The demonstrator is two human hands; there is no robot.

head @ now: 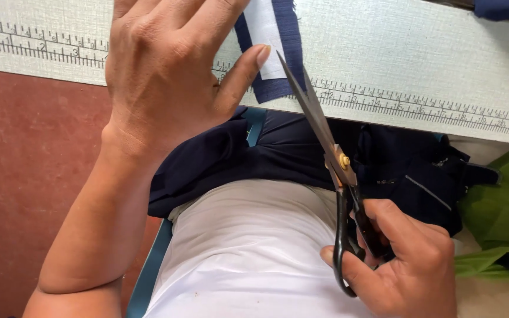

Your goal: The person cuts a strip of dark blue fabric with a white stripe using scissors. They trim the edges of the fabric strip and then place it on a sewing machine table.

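The navy fabric strip (pixel 275 53) (with a white piece on it) is pressed flat by the open left hand (pixel 169 70); black-handled scissors (pixel 331 159) are gripped firmly by the right hand (pixel 402 262).

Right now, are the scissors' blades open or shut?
Slightly open. The scissors show two blade tips parted in a narrow V beside the navy fabric strip; the right hand holds the handles.

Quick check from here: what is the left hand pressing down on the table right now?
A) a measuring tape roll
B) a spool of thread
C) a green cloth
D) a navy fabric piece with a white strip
D: the left hand lies on the navy fabric piece with its white strip, at the table edge, while the right hand holds the scissors at it.
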